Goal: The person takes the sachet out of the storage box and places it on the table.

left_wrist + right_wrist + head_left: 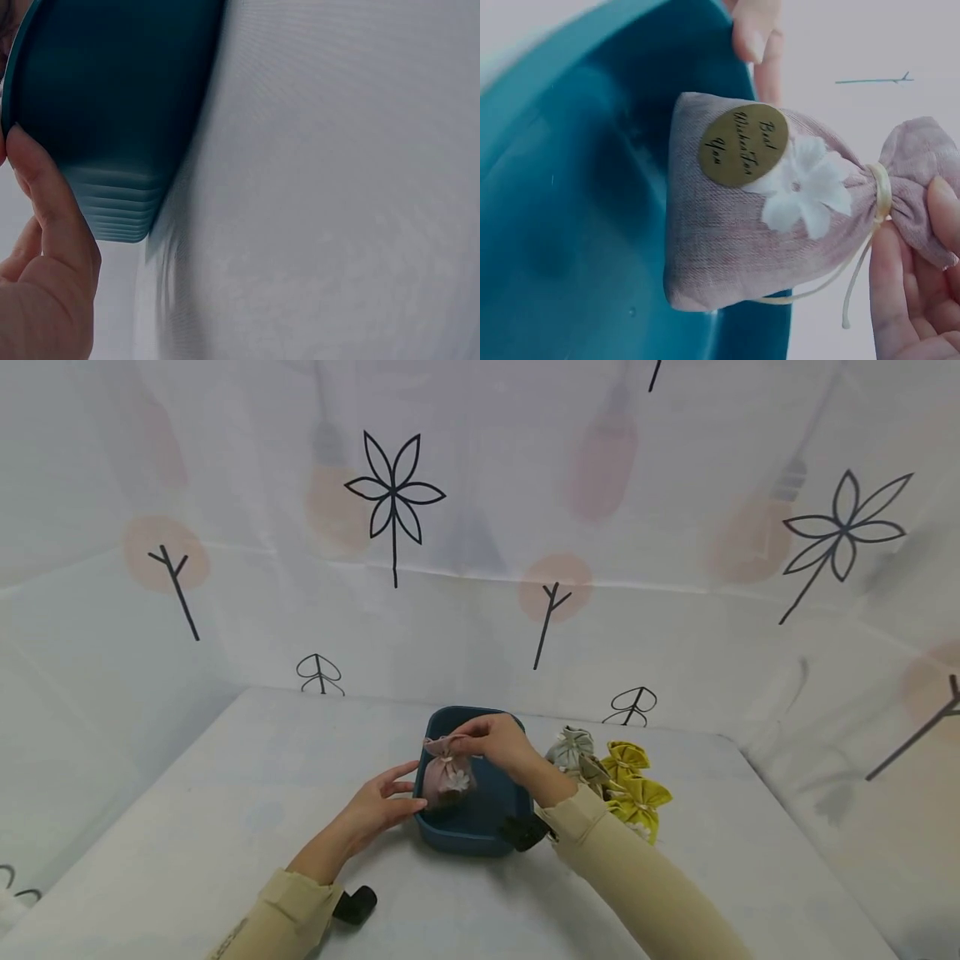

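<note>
My right hand pinches the gathered neck of a pink cloth drawstring sachet. The sachet has a white fabric flower, a round gold "Best Wishes For You" sticker and a pale cord. In the head view it hangs upright inside the left side of a blue plastic basin. My left hand is at the basin's left side, its fingers fairly straight and spread. In the left wrist view a fingertip touches the basin's rim.
Right of the basin several sachets lie grouped: a grey-green one, a brownish one and yellow ones, partly behind my right forearm. A white cloth covers the table. A printed white curtain hangs behind.
</note>
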The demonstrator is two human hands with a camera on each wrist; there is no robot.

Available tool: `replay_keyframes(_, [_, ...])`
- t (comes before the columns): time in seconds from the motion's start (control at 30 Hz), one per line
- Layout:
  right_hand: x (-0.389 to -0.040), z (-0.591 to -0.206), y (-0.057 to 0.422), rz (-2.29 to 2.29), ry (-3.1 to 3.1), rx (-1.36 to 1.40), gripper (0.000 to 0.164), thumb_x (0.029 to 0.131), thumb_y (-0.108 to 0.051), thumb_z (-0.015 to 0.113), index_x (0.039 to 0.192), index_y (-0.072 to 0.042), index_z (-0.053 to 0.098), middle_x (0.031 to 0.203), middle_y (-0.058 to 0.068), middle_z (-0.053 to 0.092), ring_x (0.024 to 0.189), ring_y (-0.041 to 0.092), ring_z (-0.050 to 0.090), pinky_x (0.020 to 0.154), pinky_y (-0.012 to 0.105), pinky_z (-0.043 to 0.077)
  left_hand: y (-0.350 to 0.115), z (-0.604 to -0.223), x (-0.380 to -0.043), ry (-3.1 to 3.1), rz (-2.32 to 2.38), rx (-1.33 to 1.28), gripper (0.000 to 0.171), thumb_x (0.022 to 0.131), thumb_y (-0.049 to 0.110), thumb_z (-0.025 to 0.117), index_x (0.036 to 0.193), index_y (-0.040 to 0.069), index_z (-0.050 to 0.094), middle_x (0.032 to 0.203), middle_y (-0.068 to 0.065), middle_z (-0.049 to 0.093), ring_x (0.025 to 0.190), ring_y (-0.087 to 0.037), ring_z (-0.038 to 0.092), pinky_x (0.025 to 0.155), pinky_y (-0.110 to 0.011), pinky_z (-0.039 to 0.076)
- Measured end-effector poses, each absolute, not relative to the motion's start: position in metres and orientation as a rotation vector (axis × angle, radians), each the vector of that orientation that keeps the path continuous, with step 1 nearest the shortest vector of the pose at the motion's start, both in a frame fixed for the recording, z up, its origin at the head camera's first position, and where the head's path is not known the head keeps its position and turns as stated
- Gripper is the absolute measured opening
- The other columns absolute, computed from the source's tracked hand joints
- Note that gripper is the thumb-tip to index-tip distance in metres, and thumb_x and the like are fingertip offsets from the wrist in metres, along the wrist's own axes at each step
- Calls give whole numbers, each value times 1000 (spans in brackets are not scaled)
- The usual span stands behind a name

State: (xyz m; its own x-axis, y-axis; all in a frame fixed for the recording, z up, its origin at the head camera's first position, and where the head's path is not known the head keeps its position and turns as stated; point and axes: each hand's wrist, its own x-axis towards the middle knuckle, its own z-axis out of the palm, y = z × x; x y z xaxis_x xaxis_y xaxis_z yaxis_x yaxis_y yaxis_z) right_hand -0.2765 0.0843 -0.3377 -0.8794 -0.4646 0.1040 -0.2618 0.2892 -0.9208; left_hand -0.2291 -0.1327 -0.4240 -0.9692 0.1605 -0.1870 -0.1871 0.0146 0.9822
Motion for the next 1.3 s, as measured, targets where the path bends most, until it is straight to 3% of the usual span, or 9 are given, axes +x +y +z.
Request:
replay_keyframes(0.1, [-270, -333, 85, -1655, 2389, -684, 19, 85, -16, 69, 99, -3, 72, 98, 4, 67, 96, 19, 58, 86, 41, 46, -133, -424, -229, 2039, 2051, -28, 73, 78, 17, 76, 141, 17, 41, 125, -17, 49, 98, -23, 58, 89, -38, 47])
replay_keyframes(0.63, [-239, -327, 94, -1977, 2367, -549, 18, 86, -13, 68, 98, 0, 70, 95, 7, 69, 97, 20, 60, 89, 40, 46, -133, -424, -226, 2034, 2053, 3, 73, 78, 16, 76, 142, 15, 40, 128, -19, 46, 99, -23, 58, 88, -38, 48])
replay_keyframes(1.03, [-208, -327, 112, -2047, 2371, -421, 14, 85, -8, 67, 96, 1, 69, 92, 6, 64, 88, 19, 58, 79, 30, 49, -132, -423, -225, 2071, 2053, -11, 72, 78, 16, 76, 141, 16, 41, 126, -18, 48, 97, -23, 58, 88, -38, 48])
replay_keyframes(1.3, [-189, -331, 126, -2044, 2422, -509, 12, 86, -5, 66, 95, 2, 69, 94, 9, 66, 87, 18, 61, 76, 26, 51, -130, -423, -226, 2081, 2055, -20, 72, 77, 17, 77, 140, 16, 43, 125, -18, 49, 96, -23, 59, 87, -38, 48])
